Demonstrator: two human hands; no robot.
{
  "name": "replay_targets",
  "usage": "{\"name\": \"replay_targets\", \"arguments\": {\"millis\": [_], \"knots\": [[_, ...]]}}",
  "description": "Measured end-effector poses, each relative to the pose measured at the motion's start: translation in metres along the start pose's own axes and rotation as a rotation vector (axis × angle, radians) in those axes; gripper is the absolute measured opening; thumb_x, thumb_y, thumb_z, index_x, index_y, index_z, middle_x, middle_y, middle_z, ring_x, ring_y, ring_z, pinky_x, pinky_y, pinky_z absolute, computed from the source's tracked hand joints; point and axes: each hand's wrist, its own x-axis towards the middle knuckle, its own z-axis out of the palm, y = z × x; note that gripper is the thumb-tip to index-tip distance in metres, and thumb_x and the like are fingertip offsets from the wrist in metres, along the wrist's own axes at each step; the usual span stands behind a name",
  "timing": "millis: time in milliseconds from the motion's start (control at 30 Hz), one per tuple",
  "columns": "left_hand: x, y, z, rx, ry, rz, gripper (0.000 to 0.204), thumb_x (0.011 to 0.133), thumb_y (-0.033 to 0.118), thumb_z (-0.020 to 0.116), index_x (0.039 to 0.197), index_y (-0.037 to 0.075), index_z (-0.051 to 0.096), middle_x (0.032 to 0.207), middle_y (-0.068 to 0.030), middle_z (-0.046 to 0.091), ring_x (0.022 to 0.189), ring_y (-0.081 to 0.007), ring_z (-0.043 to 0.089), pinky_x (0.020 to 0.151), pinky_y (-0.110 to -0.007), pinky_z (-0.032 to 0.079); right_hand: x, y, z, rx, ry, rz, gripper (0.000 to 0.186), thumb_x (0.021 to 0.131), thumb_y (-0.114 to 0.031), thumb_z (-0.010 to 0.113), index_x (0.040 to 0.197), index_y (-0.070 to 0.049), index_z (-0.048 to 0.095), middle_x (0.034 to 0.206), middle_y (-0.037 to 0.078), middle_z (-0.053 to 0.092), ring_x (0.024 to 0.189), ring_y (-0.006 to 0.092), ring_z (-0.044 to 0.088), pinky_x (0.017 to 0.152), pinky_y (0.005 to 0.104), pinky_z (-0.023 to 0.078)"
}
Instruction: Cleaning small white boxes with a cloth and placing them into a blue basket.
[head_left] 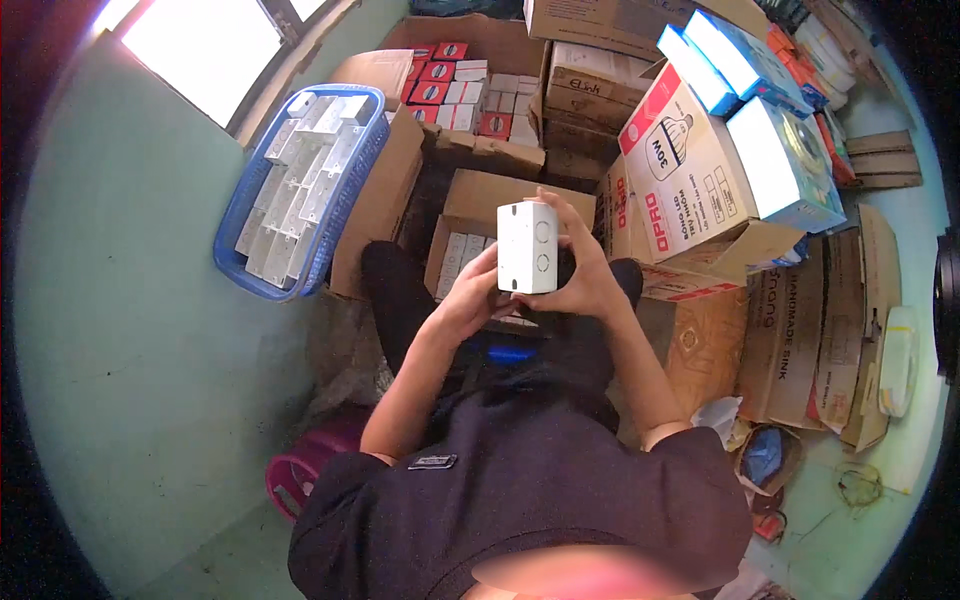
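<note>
Between my two hands is a white plastic electrical junction box, a block with round knockout marks on one side and dark notches at its corners. My left hand grips it at the lower left edge. On the right, my right hand curls round it, with fingers over the top and the thumb near the bottom corner. Below the held box, an open cardboard box stands between my knees. Rows of similar white boxes lie inside it, partly hidden by my hands.
At the left, a blue plastic basket full of white boxes rests on a carton. Behind stands a carton with red and white small boxes. A large light-bulb carton with blue boxes on it rises at the right. A magenta plastic item sits lower left.
</note>
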Motion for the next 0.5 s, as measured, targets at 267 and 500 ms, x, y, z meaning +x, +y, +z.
{"name": "replay_targets", "arguments": {"millis": [267, 500], "knots": [[-0.002, -0.038, 0.004, 0.469, -0.086, 0.362, 0.086, 0.081, 0.01, 0.088, 0.154, 0.004, 0.043, 0.154, -0.013, 0.049, 0.137, -0.02, 0.05, 0.107, -0.036, 0.048, -0.011, 0.019, 0.009, 0.442, 0.428, -0.017, 0.119, 0.071, -0.042, 0.095, 0.162, -0.002, 0.03, 0.16, 0.016, 0.041, 0.143, 0.0289, 0.049, 0.118, 0.0434, 0.041], [0.022, 0.024, -0.016, 0.408, 0.167, 0.771, 0.053, 0.073, 0.014, 0.071, 0.123, -0.002, 0.062, 0.141, -0.0164, 0.057, 0.127, -0.0272, 0.059, 0.108, -0.039, 0.046, -0.02, 0.028, -0.004, 0.489, 0.545, -0.047, 0.118, 0.072, -0.051, 0.092, 0.161, -0.003, 0.032, 0.166, 0.015, 0.034, 0.148, 0.0298, 0.041, 0.121, 0.0449, 0.036]]}}
